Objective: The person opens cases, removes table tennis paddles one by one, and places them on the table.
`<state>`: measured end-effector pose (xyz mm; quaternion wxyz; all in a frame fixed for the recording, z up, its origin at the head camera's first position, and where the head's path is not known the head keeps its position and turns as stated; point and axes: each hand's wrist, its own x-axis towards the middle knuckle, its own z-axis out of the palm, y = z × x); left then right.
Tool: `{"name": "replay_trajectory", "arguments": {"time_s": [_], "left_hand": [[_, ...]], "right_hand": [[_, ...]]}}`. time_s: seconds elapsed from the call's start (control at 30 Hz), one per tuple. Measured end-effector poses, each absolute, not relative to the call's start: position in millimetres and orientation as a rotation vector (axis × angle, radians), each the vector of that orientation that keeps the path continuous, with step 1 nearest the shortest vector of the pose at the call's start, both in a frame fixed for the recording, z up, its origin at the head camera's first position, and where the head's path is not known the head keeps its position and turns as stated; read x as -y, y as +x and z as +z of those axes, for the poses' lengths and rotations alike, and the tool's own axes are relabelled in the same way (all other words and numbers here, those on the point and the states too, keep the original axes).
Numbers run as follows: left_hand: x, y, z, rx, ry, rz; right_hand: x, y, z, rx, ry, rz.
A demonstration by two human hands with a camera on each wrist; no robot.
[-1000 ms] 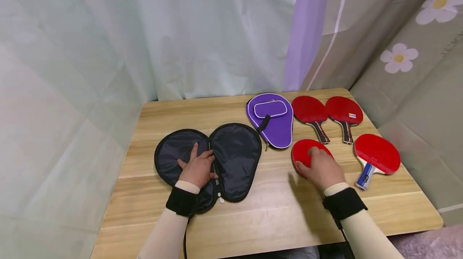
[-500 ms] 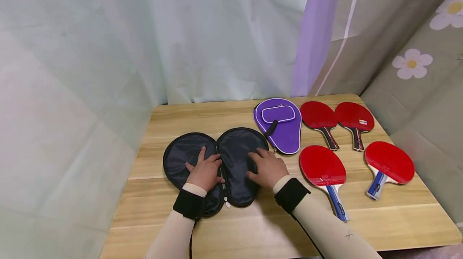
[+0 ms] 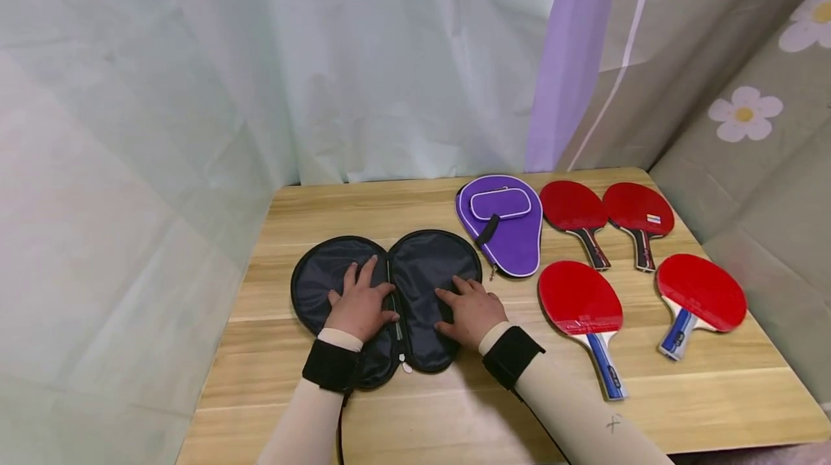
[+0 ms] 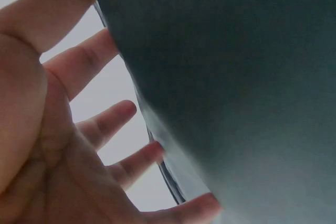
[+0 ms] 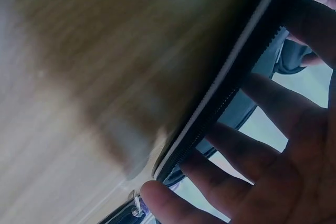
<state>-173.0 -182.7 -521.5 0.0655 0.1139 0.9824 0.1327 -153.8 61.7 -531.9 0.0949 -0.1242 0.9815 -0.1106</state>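
A black table tennis paddle case (image 3: 431, 256) lies unzipped and spread flat, its two halves side by side. My left hand (image 3: 358, 308) rests on the left half with fingers spread, thumb near the middle seam. On the right half, the fingers of my right hand (image 3: 472, 313) touch the lining near its outer edge. The right wrist view shows the zipper edge (image 5: 226, 87) beneath those fingers. Dark lining (image 4: 226, 77) fills much of the left wrist view beside the left fingertips. Zipper pulls (image 3: 404, 362) sit at the seam's near end. Neither hand grips anything.
A purple paddle case (image 3: 519, 252) lies behind and right of the black one. To its right are two red paddles with dark handles (image 3: 571, 207) (image 3: 639, 209). Two blue-handled red paddles (image 3: 579, 295) (image 3: 701, 292) lie nearer. A curtain (image 3: 402, 68) hangs behind the table (image 3: 260, 350).
My right hand has left the nearer blue-handled paddle and moved left onto the black case's right half. The left hand stays on the left half. The head view has shifted slightly.
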Motion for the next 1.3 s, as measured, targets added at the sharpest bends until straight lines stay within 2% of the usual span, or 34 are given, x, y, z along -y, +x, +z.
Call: {"name": "replay_trajectory", "arguments": {"time_s": [0.13,0.3,0.47,0.83,1.07,1.3], "left_hand": [[202.0,-175.1,-521.8,-3.054,0.234,0.408],[231.9,-177.2,-514.0,-3.046,-0.027,0.476],[252.6,-178.2,-510.8,-2.900,-0.192,0.541],[262.7,-179.7,-512.8,-2.980,-0.137,0.621],[262.1,-176.4,-496.6,-3.080,-0.047,0.670],[245.1,-176.1,-477.2,-3.234,0.150,0.701]], "right_hand": [[-66.6,-160.1,-549.0,-2.934,-0.411,-0.369],[-74.7,-170.5,-580.3,-2.971,-0.469,-0.387],[-77.0,-173.8,-587.7,-2.980,-0.479,-0.361],[-79.5,-176.0,-592.6,-2.954,-0.486,-0.454],[-78.6,-175.6,-592.5,-2.965,-0.499,-0.475],[-80.3,-176.0,-588.8,-2.956,-0.514,-0.569]]}}
